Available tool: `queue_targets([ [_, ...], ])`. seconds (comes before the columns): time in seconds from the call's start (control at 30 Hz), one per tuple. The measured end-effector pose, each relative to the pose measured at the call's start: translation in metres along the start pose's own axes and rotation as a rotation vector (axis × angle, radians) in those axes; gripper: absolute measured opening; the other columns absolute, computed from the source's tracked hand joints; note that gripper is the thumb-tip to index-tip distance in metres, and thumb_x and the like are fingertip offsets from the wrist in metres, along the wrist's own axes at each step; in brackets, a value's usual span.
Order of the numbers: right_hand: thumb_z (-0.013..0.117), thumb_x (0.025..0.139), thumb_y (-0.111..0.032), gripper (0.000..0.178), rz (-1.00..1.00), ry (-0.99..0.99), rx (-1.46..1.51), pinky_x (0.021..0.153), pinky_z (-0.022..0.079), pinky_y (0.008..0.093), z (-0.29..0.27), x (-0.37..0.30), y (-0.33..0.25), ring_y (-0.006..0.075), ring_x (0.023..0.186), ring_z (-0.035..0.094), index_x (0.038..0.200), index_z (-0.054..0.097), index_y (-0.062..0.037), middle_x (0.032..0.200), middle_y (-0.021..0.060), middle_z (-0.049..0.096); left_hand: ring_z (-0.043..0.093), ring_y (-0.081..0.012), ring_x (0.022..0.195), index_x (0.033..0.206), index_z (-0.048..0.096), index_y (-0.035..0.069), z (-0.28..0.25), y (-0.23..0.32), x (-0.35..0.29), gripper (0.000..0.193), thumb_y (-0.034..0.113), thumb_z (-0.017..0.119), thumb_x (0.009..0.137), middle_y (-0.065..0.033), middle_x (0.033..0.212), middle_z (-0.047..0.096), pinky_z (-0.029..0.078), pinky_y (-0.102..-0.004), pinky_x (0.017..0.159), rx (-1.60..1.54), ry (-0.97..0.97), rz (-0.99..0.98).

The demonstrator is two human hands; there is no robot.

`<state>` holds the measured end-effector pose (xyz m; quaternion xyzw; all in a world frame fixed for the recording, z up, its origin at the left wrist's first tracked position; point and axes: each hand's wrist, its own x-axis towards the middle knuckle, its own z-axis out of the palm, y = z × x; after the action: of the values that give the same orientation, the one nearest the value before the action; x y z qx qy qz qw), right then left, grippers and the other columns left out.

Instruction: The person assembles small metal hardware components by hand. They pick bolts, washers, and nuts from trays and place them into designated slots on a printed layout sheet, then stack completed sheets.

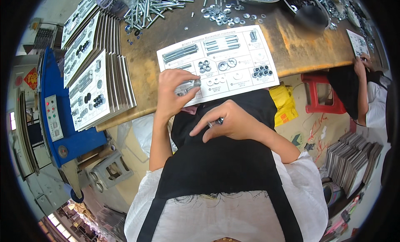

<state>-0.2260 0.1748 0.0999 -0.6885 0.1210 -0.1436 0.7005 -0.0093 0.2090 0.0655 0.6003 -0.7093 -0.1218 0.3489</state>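
A white printed card with pictures of hardware in boxes lies at the table's front edge. Bolts, washers and black-centred nuts show in its boxes; which are real and which printed I cannot tell everywhere. My left hand rests over the card's lower left, thumb and forefinger closed round a small shiny metal piece whose kind is unclear. Above my lap, off the card, my right hand is curled round small metal hardware, mostly hidden by the fingers.
Stacked cards with hardware stand at the left. Long bolts and loose washers lie along the back, near a bowl of dark parts. A red stool and another person's hand are at the right.
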Motion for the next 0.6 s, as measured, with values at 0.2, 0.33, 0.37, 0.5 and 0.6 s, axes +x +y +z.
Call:
queue_targets([
  [0.2, 0.076, 0.079, -0.018, 0.012, -0.017, -0.125, 0.024, 0.058, 0.043, 0.0251, 0.009, 0.004, 0.008, 0.0128, 0.061, 0.058, 0.086, 0.075, -0.0079, 0.075, 0.0039, 0.070, 0.057, -0.0222, 0.092, 0.092, 0.069, 0.012, 0.040, -0.014, -0.010, 0.021, 0.020, 0.074, 0.073, -0.0038, 0.087, 0.064, 0.037, -0.0399, 0.092, 0.402, -0.160, 0.086],
  [0.33, 0.067, 0.088, -0.026, 0.028, 0.093, -0.149, -0.021, 0.055, 0.040, 0.0250, 0.005, 0.001, 0.002, 0.0133, 0.055, 0.053, 0.071, 0.067, -0.0036, 0.064, 0.0016, 0.064, 0.056, -0.0224, 0.091, 0.093, 0.068, 0.009, 0.048, -0.014, -0.010, 0.023, 0.018, 0.073, 0.072, -0.0051, 0.085, 0.062, 0.038, -0.0399, 0.090, 0.436, -0.164, 0.099],
  [0.37, 0.063, 0.092, -0.029, 0.036, 0.099, -0.136, -0.019, 0.055, 0.040, 0.0253, 0.005, 0.000, 0.003, 0.0128, 0.054, 0.052, 0.067, 0.064, -0.0025, 0.062, 0.0012, 0.062, 0.056, -0.0224, 0.091, 0.093, 0.067, 0.009, 0.048, -0.013, -0.010, 0.023, 0.018, 0.073, 0.072, -0.0053, 0.085, 0.062, 0.038, -0.0399, 0.090, 0.437, -0.168, 0.091],
  [0.5, 0.044, 0.101, -0.037, 0.054, 0.194, -0.108, 0.196, 0.049, 0.036, 0.0242, 0.007, 0.000, 0.011, 0.0113, 0.049, 0.044, 0.064, 0.060, -0.0001, 0.057, 0.0022, 0.055, 0.056, -0.0234, 0.091, 0.093, 0.066, 0.009, 0.047, -0.010, -0.010, 0.022, 0.016, 0.070, 0.073, -0.0062, 0.085, 0.061, 0.038, -0.0402, 0.089, 0.465, -0.197, 0.057],
  [0.6, 0.040, 0.102, -0.032, 0.046, 0.306, -0.084, 0.584, 0.044, 0.029, 0.0219, 0.005, -0.003, 0.018, 0.0063, 0.049, 0.037, 0.073, 0.060, -0.0010, 0.058, -0.0016, 0.044, 0.056, -0.0249, 0.091, 0.095, 0.065, 0.008, 0.045, -0.006, -0.007, 0.023, 0.017, 0.068, 0.074, -0.0072, 0.087, 0.061, 0.038, -0.0426, 0.090, 0.477, -0.222, 0.054],
])
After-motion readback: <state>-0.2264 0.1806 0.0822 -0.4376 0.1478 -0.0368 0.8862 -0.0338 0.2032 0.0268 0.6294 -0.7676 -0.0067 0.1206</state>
